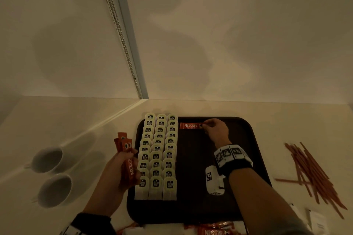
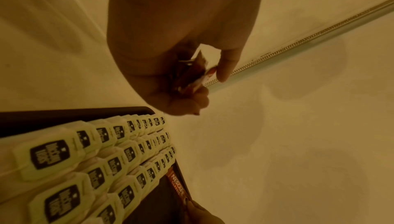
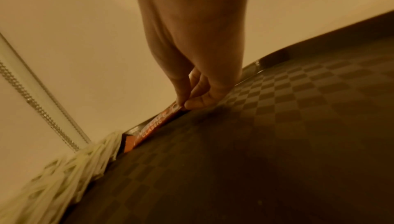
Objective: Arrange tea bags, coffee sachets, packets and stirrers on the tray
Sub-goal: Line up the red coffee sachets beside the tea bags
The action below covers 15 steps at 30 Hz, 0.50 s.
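Note:
A dark tray (image 1: pixel 250 133) lies on the white counter. Three overlapping columns of tea bags (image 1: pixel 157 155) fill its left side. One red coffee sachet (image 1: pixel 191 125) lies flat along the tray's far edge, right of the tea bags. My right hand (image 1: pixel 205 125) pinches the sachet's right end between thumb and fingertips (image 3: pixel 181 103). My left hand (image 1: pixel 124 164) hovers at the tray's left edge and grips a bundle of red coffee sachets (image 1: pixel 125 146) standing upright, their ends showing in the left wrist view (image 2: pixel 196 74).
Two white cups (image 1: pixel 50 174) stand on the counter at the left. A loose pile of red stirrers (image 1: pixel 313 173) lies right of the tray. More red sachets (image 1: pixel 215 229) and white packets (image 1: pixel 315 221) lie along the near edge. A wall rises right behind the tray.

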Each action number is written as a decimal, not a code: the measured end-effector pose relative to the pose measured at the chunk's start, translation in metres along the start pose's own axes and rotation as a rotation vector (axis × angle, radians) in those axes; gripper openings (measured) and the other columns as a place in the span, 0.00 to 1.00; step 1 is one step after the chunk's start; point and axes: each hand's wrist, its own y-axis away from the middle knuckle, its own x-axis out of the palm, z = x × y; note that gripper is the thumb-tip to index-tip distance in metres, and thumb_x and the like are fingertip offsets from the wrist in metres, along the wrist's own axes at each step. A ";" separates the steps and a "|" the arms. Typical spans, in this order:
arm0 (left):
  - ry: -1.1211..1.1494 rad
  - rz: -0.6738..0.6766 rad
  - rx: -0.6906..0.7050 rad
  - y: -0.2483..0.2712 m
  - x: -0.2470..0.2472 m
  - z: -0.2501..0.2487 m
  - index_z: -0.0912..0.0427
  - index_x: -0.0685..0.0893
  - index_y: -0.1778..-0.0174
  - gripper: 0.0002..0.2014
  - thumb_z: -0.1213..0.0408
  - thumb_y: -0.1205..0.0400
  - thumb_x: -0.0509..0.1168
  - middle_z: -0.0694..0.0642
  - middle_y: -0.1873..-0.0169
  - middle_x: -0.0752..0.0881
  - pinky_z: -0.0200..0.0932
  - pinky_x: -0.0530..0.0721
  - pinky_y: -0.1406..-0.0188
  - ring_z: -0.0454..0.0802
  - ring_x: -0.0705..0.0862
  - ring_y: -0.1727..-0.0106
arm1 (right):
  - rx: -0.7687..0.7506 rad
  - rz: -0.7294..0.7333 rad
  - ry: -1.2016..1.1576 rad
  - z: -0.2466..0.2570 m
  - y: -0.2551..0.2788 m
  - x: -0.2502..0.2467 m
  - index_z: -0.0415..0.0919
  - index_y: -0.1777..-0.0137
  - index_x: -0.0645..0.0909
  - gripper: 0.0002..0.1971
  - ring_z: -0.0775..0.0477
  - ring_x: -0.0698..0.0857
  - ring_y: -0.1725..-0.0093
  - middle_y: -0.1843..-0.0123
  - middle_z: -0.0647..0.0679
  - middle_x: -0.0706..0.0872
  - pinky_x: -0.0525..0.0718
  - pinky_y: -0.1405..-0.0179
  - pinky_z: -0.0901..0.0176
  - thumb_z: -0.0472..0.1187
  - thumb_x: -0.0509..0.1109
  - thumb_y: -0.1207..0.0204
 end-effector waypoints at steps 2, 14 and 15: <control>0.033 0.006 -0.029 0.001 -0.001 0.000 0.61 0.79 0.50 0.08 0.66 0.17 0.55 0.55 0.73 0.78 0.42 0.80 0.77 0.50 0.78 0.78 | -0.004 -0.026 0.058 0.000 -0.005 0.003 0.40 0.49 0.84 0.07 0.49 0.85 0.52 0.52 0.45 0.87 0.83 0.47 0.56 0.38 0.73 0.26; -0.109 -0.060 0.089 0.005 0.005 -0.001 0.58 0.83 0.49 0.08 0.60 0.20 0.63 0.56 0.62 0.91 0.41 0.81 0.78 0.50 0.89 0.70 | 0.011 -0.106 0.194 0.003 -0.006 0.009 0.36 0.49 0.82 0.11 0.52 0.80 0.55 0.47 0.41 0.86 0.77 0.58 0.63 0.41 0.75 0.26; -0.137 -0.054 0.107 0.005 0.007 -0.002 0.58 0.84 0.50 0.09 0.59 0.21 0.65 0.56 0.62 0.91 0.40 0.80 0.77 0.49 0.88 0.71 | -0.002 -0.106 0.196 0.008 -0.003 0.007 0.36 0.49 0.81 0.12 0.50 0.81 0.55 0.48 0.40 0.86 0.76 0.58 0.62 0.43 0.74 0.26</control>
